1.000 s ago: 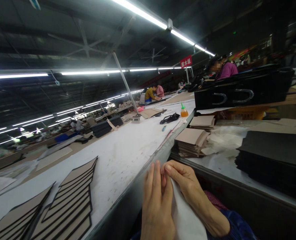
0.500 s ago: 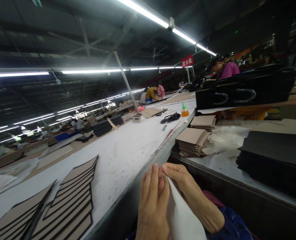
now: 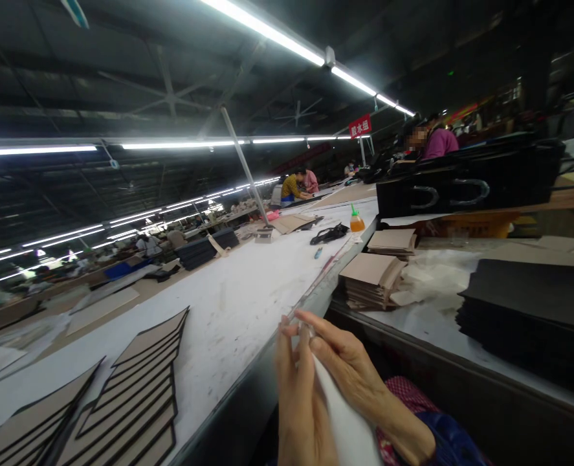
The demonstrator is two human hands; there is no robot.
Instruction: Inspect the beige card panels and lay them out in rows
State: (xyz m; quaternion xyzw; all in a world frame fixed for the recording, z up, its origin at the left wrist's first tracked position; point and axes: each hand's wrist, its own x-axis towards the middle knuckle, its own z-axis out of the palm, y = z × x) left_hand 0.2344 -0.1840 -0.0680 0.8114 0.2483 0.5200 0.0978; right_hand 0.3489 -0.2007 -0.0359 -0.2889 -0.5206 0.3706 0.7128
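My left hand [image 3: 300, 395] and my right hand [image 3: 349, 362] meet at the table's near edge, low in the view. Between them a white sheet [image 3: 345, 417] hangs down toward my lap; whether it is paper or cloth I cannot tell. The fingers of my right hand pinch its upper end, close against the left fingertips. Slight blur covers my left fingers, which are bent around the same end. To the left, overlapping beige panels with black edges [image 3: 136, 382] lie fanned out on the white-topped table [image 3: 238, 310].
Farther along the table are a bottle of amber liquid [image 3: 356, 220], a tangle of black straps [image 3: 329, 233] and a small blue tool [image 3: 318, 253]. Stacked beige boards [image 3: 369, 275] and black sheets [image 3: 529, 310] stand on the right. Co-workers [image 3: 294, 186] bend over the far end.
My right fingers have shifted left, over the left fingertips. My left hand has turned more edge-on, and the white sheet between them looks narrower.
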